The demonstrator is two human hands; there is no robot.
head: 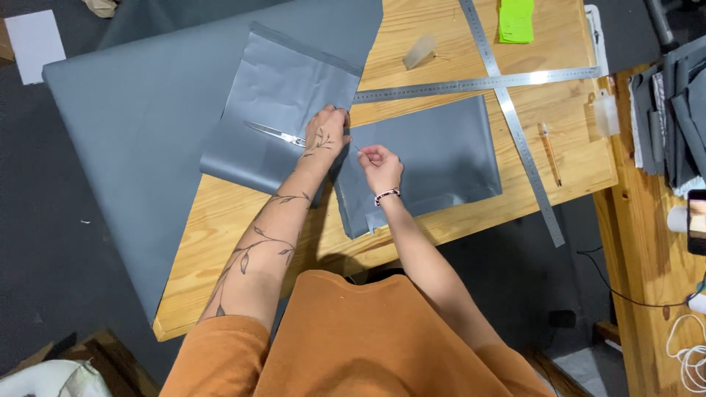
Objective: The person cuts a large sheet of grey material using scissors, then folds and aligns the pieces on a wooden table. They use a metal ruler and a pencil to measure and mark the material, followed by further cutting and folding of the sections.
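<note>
Left hand [326, 129] pinches the folded grey fabric [287, 88] edge — pinning it flat on the table [566, 125] — while right hand [380, 163] grips a thin needle [357, 148] (scissors [276, 134] beside)

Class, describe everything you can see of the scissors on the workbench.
The scissors look like slim, silvery metal. They lie flat on a grey fabric sheet spread over the wooden table, blades closed and pointing up and left. The handle end is hidden under the left hand, which rests on it, so the handle's colour and shape cannot be told. The right hand is close by but apart from them.
</note>
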